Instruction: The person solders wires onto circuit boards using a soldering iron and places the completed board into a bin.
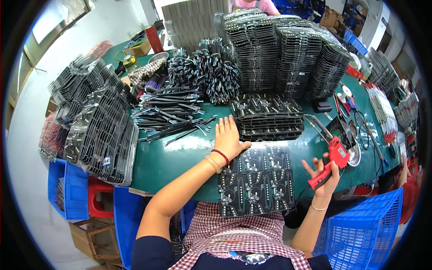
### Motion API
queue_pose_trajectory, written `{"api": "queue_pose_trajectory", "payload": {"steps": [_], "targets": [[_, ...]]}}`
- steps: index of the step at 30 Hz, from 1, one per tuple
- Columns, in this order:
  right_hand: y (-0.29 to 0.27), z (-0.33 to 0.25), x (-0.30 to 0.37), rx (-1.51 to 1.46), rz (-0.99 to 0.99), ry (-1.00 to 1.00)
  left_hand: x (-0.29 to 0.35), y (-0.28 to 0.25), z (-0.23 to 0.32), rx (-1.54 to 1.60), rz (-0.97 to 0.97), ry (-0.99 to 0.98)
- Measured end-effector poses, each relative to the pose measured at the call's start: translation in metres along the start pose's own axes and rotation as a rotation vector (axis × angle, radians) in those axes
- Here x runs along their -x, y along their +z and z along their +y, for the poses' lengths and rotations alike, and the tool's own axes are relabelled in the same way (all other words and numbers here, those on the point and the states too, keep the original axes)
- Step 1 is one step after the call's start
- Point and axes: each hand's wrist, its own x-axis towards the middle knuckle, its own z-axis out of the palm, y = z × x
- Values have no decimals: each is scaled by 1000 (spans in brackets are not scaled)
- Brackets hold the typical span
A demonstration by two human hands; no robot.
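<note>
My left hand [228,141] lies flat on the green table with its fingers stretched forward, beside a low stack of black circuit boards [269,118]. Its thumb reaches the upper left corner of a single black circuit board panel [255,186], which lies at the table's front edge and overhangs toward my apron. My right hand [326,177] grips a red soldering gun [336,157], some of its fingers spread. The gun's metal tip points up and left, close to the right side of the low stack. Loose black cables [168,114] with stripped coloured ends lie left of my left hand.
Tall stacks of boards [256,54] stand at the back, with cable bundles [204,67] beside them. More stacked boards [101,135] fill the left side. A metal dish [354,155] and tools lie at right. Blue crates [366,229] flank the table; a person [256,5] is behind.
</note>
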Motion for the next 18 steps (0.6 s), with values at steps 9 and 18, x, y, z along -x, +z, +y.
{"api": "queue_pose_trajectory", "payload": {"steps": [9, 18], "targets": [[-8, 3, -3, -91, 52, -31, -20, 3, 0, 996, -38, 2], [-5, 4, -3, -104, 37, -79, -65, -38, 3, 1680, -184, -981]]}}
